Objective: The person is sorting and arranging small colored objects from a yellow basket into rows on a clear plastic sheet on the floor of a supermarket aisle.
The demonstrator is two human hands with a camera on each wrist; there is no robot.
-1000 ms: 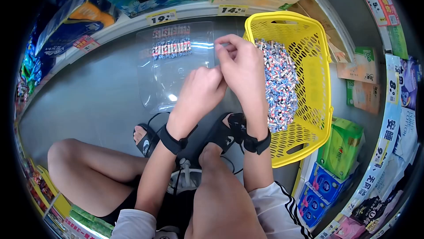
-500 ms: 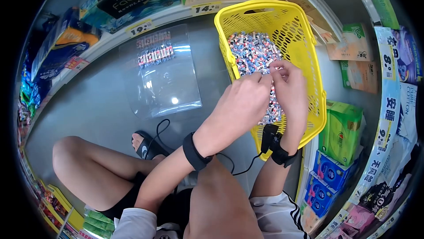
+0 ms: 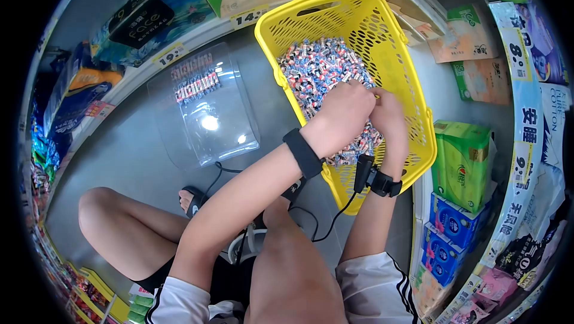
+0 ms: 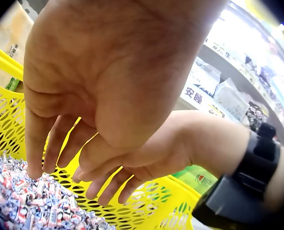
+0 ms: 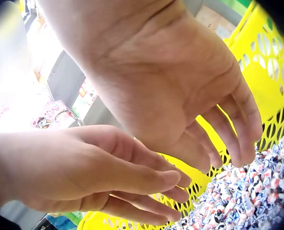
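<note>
Many small wrapped candies [image 3: 317, 72] lie heaped in a yellow basket [image 3: 418, 102]. Over the heap, my left hand [image 3: 341, 114] and right hand [image 3: 391, 123] are side by side, fingertips close together. In the left wrist view my left hand [image 4: 99, 72] hangs with loosely bent, parted fingers and nothing visible in them; candies [image 4: 36, 201] lie below. The right wrist view shows my right hand [image 5: 166, 86] with relaxed fingers over candies [image 5: 247, 187], and my left hand [image 5: 103, 177] beside it. A short row of candies [image 3: 197, 87] rests on a clear plastic container [image 3: 224, 126].
The clear container is on the grey floor [image 3: 131, 144], left of the basket. Shelves of tissue packs [image 3: 463, 162] run along the right, with more packs [image 3: 149, 19] at the back. A black cable [image 3: 335, 219] hangs from the right wrist camera; a sandalled foot [image 3: 192, 199] is near the container.
Both hands have moved from between the container and the basket to over the candies in the basket. The head view has shifted, so the basket and container appear further left.
</note>
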